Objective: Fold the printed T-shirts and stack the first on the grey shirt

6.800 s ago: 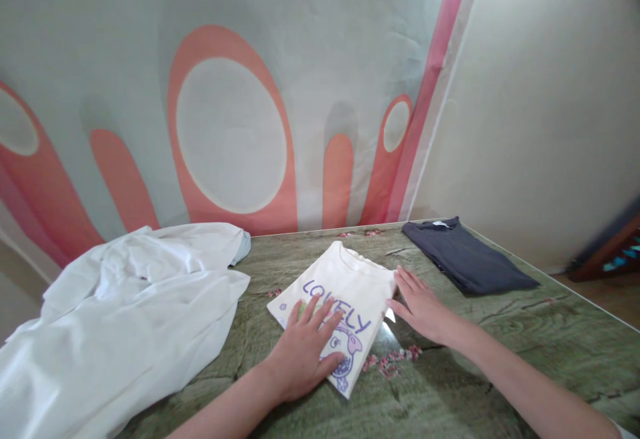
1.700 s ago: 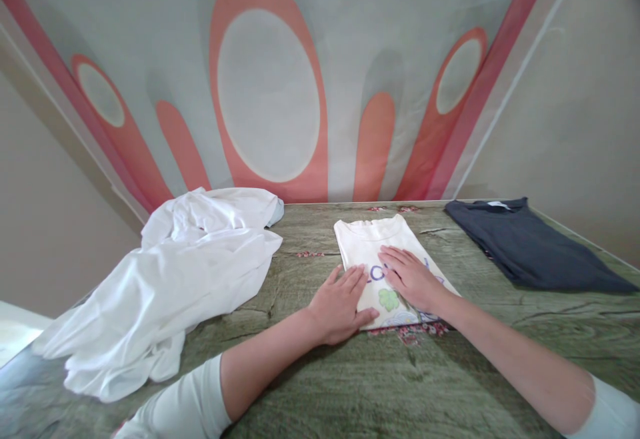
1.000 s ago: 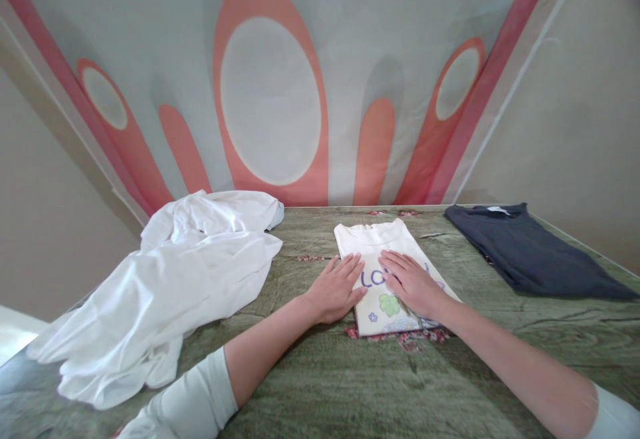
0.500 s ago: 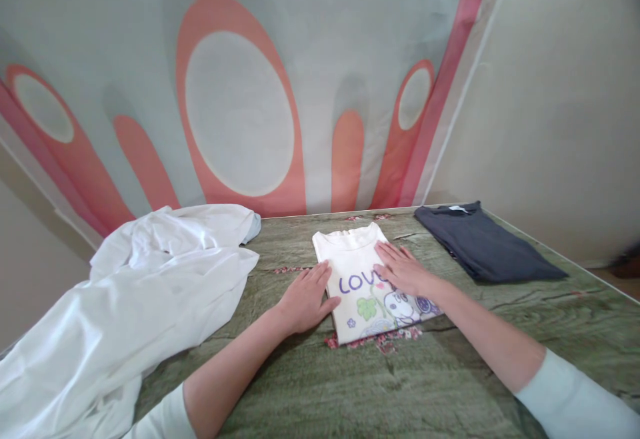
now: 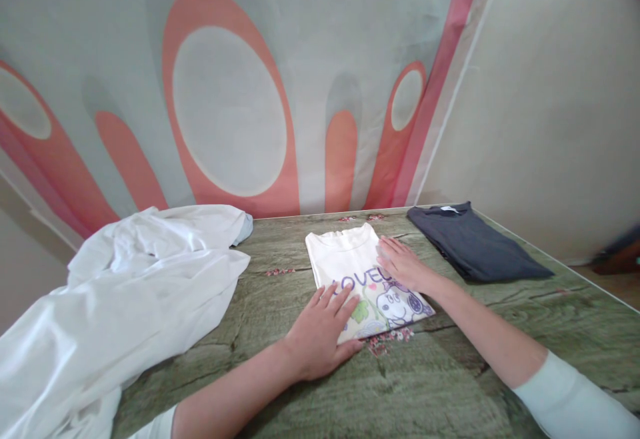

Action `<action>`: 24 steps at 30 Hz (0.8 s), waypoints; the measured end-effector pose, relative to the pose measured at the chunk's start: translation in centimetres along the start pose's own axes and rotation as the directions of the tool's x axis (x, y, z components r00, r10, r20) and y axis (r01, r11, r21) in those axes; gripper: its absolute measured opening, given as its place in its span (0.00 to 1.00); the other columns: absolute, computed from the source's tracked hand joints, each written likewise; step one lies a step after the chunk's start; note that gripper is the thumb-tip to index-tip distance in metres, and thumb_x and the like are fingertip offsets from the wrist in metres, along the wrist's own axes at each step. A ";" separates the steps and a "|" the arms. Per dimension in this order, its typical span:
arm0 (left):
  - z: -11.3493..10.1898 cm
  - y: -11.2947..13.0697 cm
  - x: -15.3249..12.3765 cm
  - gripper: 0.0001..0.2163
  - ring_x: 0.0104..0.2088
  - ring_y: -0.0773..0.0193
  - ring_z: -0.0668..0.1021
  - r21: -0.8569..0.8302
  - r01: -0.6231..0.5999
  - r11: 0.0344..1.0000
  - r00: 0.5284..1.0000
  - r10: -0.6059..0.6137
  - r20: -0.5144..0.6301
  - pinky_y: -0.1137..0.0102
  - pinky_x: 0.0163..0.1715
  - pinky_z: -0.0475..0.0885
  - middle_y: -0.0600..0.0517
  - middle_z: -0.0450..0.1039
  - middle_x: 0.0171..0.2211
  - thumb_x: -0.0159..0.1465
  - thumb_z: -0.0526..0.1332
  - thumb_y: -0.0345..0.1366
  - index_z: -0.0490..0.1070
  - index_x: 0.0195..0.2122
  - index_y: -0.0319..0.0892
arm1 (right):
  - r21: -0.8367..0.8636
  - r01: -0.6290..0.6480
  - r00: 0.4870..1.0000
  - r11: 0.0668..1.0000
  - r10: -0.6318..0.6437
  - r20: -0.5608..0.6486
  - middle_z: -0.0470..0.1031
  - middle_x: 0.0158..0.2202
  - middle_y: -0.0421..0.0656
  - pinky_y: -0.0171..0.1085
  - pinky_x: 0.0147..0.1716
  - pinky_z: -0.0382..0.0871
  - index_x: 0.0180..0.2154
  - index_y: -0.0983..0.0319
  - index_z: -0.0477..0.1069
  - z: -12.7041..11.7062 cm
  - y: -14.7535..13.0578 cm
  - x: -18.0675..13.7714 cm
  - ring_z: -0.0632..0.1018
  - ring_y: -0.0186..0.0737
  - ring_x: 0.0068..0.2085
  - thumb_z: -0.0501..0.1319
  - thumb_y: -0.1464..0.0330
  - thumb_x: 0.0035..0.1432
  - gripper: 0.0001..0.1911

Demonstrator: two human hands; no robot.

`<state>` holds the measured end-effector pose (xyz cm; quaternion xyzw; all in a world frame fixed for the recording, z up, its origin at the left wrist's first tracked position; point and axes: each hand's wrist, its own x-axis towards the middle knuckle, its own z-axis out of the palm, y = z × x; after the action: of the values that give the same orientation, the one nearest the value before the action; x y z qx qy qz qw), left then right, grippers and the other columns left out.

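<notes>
A folded white T-shirt [image 5: 345,244] with purple lettering and a cartoon print lies flat on the wood-patterned table, its neckline toward the back. My left hand [image 5: 323,332] rests over the shirt's near left corner, fingers spread and covering part of the print. At the shirt's right edge lies my right hand [image 5: 404,264], stretched out flat, hiding the end of the lettering. Neither hand grips the cloth.
A dark grey folded shirt [image 5: 480,242] lies at the back right of the table [image 5: 400,392]. On the left spreads a loose heap of white clothing [image 5: 150,312]. Behind the table stands a wall covering [image 5: 310,39] with orange shapes.
My left hand has slid from the shirt's left edge toward me, onto its near left corner. My right hand has shifted slightly toward the shirt's right edge. The view has turned a little.
</notes>
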<state>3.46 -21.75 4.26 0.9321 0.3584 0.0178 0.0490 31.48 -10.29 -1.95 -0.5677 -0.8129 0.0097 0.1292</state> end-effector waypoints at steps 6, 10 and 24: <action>-0.1 -1.3 -0.1 0.30 0.63 0.51 0.49 0.047 0.045 0.998 0.999 -0.046 0.011 0.55 0.59 0.45 0.48 0.42 0.65 0.64 0.41 0.56 0.46 0.63 0.47 | -0.012 0.040 0.998 0.999 -0.039 0.045 0.53 0.63 0.46 0.52 0.58 0.51 0.61 0.63 0.53 0.5 0.0 -0.2 0.53 0.48 0.63 0.42 0.58 0.63 0.28; -0.2 -4.9 -0.4 0.29 0.62 0.52 0.52 0.111 0.143 0.984 0.990 -0.142 -0.012 0.53 0.59 0.43 0.48 0.47 0.64 0.64 0.41 0.56 0.49 0.62 0.49 | -0.009 0.037 0.999 0.999 -0.037 0.003 0.57 0.61 0.45 0.51 0.57 0.52 0.59 0.62 0.56 0.2 0.7 0.0 0.56 0.46 0.62 0.43 0.63 0.63 0.24; -0.4 -3.9 0.4 0.28 0.64 0.59 0.45 0.041 0.005 0.999 0.999 -0.006 0.032 0.59 0.60 0.43 0.49 0.37 0.65 0.67 0.39 0.52 0.39 0.65 0.47 | 0.086 0.135 0.980 0.987 -0.120 -0.156 0.64 0.57 0.48 0.48 0.57 0.55 0.54 0.62 0.65 -0.5 -0.3 0.3 0.62 0.44 0.59 0.47 0.65 0.62 0.21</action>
<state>1.12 -18.56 4.27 0.9321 0.3605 -0.0045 0.0357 31.26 -10.20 -1.38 -0.5066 -0.8342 -0.0021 0.2177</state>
